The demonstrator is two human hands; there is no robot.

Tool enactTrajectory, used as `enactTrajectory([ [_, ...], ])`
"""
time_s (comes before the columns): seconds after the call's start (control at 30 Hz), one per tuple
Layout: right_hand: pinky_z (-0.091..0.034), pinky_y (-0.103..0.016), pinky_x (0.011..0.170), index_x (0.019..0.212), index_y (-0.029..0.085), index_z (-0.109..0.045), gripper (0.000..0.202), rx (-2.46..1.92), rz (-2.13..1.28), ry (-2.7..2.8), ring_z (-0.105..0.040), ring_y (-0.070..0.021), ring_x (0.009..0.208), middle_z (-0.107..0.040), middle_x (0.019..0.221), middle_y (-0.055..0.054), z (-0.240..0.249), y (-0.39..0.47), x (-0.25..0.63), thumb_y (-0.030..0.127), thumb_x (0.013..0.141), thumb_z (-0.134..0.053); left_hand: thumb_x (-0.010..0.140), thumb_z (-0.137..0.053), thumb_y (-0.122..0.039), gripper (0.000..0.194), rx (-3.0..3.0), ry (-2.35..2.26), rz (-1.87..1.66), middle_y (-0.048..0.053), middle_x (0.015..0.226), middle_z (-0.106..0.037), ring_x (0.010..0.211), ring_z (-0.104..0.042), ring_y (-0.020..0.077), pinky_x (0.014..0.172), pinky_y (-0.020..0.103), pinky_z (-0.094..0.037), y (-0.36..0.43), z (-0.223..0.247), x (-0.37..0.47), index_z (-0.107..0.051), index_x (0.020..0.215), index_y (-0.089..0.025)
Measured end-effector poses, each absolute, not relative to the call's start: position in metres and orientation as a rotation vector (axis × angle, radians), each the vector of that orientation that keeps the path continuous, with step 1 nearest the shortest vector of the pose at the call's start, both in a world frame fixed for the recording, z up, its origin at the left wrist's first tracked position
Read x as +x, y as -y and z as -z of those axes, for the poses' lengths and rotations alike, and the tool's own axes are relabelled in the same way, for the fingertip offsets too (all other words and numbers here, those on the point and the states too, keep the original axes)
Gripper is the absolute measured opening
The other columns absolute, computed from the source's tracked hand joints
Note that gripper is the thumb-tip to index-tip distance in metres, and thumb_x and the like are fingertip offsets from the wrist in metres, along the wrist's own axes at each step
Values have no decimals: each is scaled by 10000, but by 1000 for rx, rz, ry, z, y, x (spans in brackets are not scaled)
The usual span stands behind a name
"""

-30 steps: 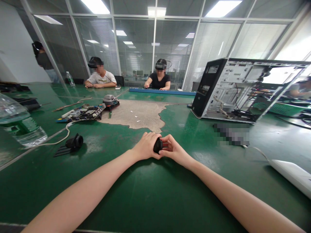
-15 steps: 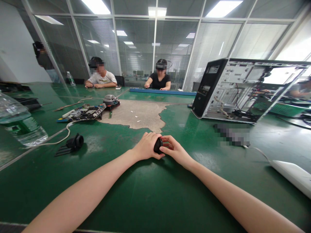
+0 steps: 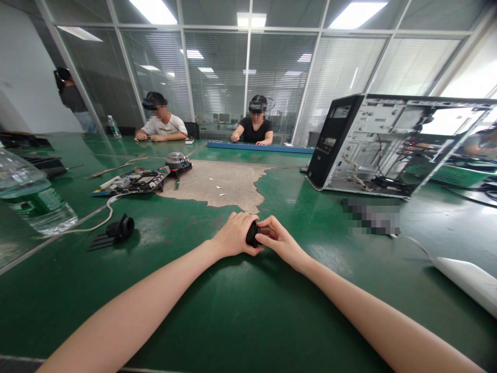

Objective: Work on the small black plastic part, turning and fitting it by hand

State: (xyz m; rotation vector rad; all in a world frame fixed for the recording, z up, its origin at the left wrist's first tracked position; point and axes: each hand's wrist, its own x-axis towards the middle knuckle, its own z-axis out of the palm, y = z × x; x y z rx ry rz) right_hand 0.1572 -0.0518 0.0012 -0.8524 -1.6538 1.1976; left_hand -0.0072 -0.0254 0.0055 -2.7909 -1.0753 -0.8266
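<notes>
A small rounded black object (image 3: 252, 234) is between my two hands, just above or on the green table (image 3: 248, 311), near the middle of the view. My left hand (image 3: 236, 234) is wrapped round its left side. My right hand (image 3: 280, 242) has its fingers and thumb pressed on its right side. The fingers cover much of the object. To the left on the table lies another black part (image 3: 121, 228) with a round end and flat slats.
Farther back are a circuit board (image 3: 134, 182), a metal-topped cooler (image 3: 178, 161) and an open computer case (image 3: 337, 142). Bottles (image 3: 37, 199) stand at left, a white device (image 3: 468, 280) lies at right. Two people sit across the table; others are at the sides.
</notes>
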Motion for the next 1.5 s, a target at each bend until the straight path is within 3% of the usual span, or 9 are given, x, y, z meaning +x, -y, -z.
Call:
enactTrajectory([
  [0.17, -444, -333, 798, 940, 209, -457, 285, -901, -1215, 1661, -536, -157, 902, -532, 961, -25, -1, 51, 159, 287, 717, -616, 546, -646, -460, 618, -2790, 1081, 833, 73, 934, -528, 855, -495, 245, 749, 357, -339, 25, -6, -7, -416, 1036, -163],
  [0.33, -454, -313, 757, 879, 225, -423, 366, -756, -1326, 1688, -555, -154, 878, -534, 929, 1, -2, 50, 162, 241, 635, -695, 542, -649, -391, 602, -2776, 1068, 807, 82, 953, -529, 856, -495, 246, 740, 350, -337, 25, -5, -8, -418, 1042, -149],
  [0.57, -446, -315, 778, 851, 218, -448, 228, -845, -1222, 1646, -548, -136, 840, -540, 891, 6, -1, 52, 158, 322, 726, -608, 546, -644, -460, 619, -2774, 1074, 833, 84, 963, -526, 867, -493, 250, 748, 359, -337, 25, -5, -7, -418, 1037, -160],
  [0.77, -432, -334, 822, 942, 216, -461, 281, -892, -1213, 1658, -532, -158, 918, -542, 951, -23, -1, 50, 159, 284, 718, -618, 551, -648, -455, 611, -2793, 1066, 830, 78, 951, -534, 871, -493, 251, 743, 355, -342, 26, -7, -7, -418, 1035, -162],
  [0.93, -453, -303, 745, 875, 228, -427, 349, -755, -1331, 1689, -550, -151, 875, -533, 919, 5, -2, 51, 161, 231, 643, -687, 545, -649, -387, 595, -2774, 1068, 802, 86, 965, -534, 872, -492, 252, 744, 354, -338, 26, -7, -8, -420, 1040, -148],
  [1.13, -436, -303, 755, 844, 217, -446, 215, -853, -1236, 1655, -544, -136, 832, -535, 892, 6, -5, 54, 158, 286, 723, -609, 544, -652, -456, 620, -2774, 1067, 824, 87, 967, -534, 873, -495, 251, 749, 356, -343, 26, -6, -7, -420, 1034, -154],
  [1.3, -430, -326, 798, 947, 214, -454, 277, -909, -1198, 1659, -523, -158, 911, -530, 943, -23, -2, 52, 158, 275, 725, -607, 544, -659, -453, 615, -2783, 1058, 840, 79, 947, -540, 871, -497, 249, 748, 354, -345, 26, -7, -6, -422, 1029, -157],
  [1.5, -450, -311, 752, 862, 225, -408, 382, -741, -1350, 1666, -550, -141, 849, -522, 925, 6, 1, 47, 161, 214, 621, -704, 539, -661, -390, 628, -2784, 1061, 795, 96, 992, -537, 882, -495, 253, 752, 353, -342, 25, -6, -8, -412, 1059, -140],
])
